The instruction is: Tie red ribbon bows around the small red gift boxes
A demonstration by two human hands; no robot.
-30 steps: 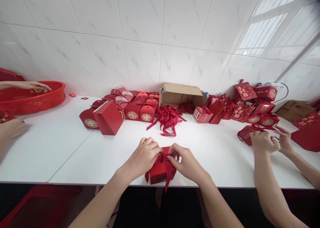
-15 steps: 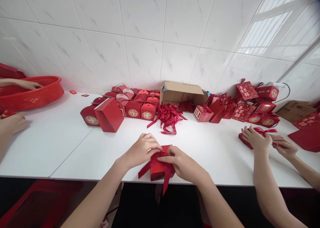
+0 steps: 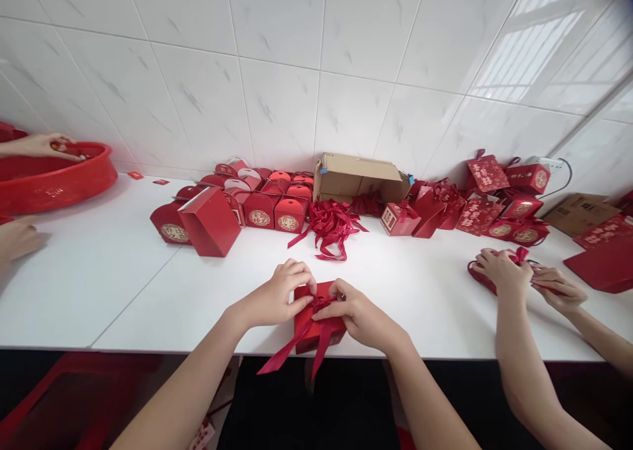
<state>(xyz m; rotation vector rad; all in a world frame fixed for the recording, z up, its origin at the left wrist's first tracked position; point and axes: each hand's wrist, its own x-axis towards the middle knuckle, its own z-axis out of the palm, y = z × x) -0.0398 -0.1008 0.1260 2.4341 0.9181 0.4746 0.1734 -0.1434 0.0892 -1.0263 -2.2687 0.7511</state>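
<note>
A small red gift box [image 3: 307,340] lies near the table's front edge, right in front of me. Dark red ribbon [image 3: 288,356] is looped in a bow on top of it, and its two tails hang forward over the edge. My left hand [image 3: 283,294] pinches the ribbon at the left of the knot. From the other side, my right hand [image 3: 360,313] has thumb and forefinger closed on the ribbon's right part. The fingers partly hide the knot. Beyond the box is a heap of loose red ribbons [image 3: 332,226].
Several red boxes [image 3: 260,216] stand at the back left, beside an open cardboard box [image 3: 359,168]. More red boxes [image 3: 479,211] are piled at the right. A co-worker's hands [image 3: 509,272] handle a ribboned box there. At far left, another person's hand reaches into a red basin [image 3: 64,186].
Both ribbon tails have swung left and forward. My hands have shifted slightly at the knot, still on the ribbon. The hand at the basin has lifted with something small.
</note>
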